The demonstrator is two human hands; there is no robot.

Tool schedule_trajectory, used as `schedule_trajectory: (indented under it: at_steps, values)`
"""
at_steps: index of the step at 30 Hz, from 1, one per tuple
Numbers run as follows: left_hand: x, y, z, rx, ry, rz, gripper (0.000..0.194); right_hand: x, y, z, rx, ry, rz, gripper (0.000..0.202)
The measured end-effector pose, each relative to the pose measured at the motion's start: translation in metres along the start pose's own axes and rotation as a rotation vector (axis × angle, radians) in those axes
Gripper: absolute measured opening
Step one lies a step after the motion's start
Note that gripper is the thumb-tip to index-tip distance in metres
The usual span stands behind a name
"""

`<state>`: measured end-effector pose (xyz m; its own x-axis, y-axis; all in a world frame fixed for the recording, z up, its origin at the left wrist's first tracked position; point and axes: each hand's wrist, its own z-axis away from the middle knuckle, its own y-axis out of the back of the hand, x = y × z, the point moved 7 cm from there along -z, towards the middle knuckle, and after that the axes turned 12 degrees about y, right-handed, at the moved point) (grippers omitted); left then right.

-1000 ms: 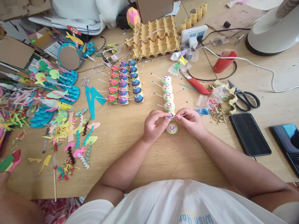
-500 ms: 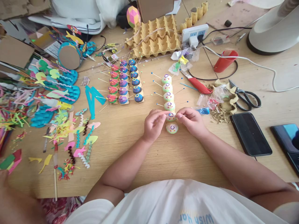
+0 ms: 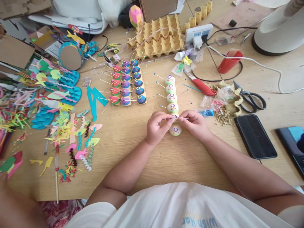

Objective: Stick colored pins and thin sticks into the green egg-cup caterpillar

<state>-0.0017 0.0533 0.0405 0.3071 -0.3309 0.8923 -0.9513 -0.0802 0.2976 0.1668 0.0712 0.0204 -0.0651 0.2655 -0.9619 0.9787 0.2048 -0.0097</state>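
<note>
With your left hand [image 3: 157,126] pinching the painted dome [image 3: 175,116] and your right hand [image 3: 194,124] gripping the pin [image 3: 183,118], a skewed push could prick a fingertip.

Both hands [image 3: 175,126] pinching pin [image 3: 184,118], painted cup [image 3: 175,116]

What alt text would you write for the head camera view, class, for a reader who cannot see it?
A person's left hand and right hand pinch a thin pin at one painted egg-carton cup in a row of them on a cluttered wooden table. Paper cutouts lie left; scissors and two phones right.
</note>
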Motion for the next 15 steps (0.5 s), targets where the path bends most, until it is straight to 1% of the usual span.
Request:
schedule_trajectory:
  at_steps: [5, 10, 12, 15]
  values:
    - [0.000, 0.003, 0.000, 0.049, 0.046, 0.000, 0.018, 0.001, -0.001, 0.001, -0.016, 0.001, -0.002, 0.050]
    - [-0.016, 0.010, 0.001, 0.158, 0.183, 0.134, 0.025, 0.001, 0.005, 0.001, 0.047, -0.012, -0.013, 0.052]
    - [-0.018, 0.010, 0.001, 0.150, 0.210, 0.145, 0.029, 0.000, 0.005, 0.001, 0.052, -0.017, -0.015, 0.053]
    - [-0.015, 0.008, 0.001, 0.105, 0.184, 0.127, 0.034, -0.001, 0.004, 0.000, 0.032, -0.015, -0.018, 0.052]
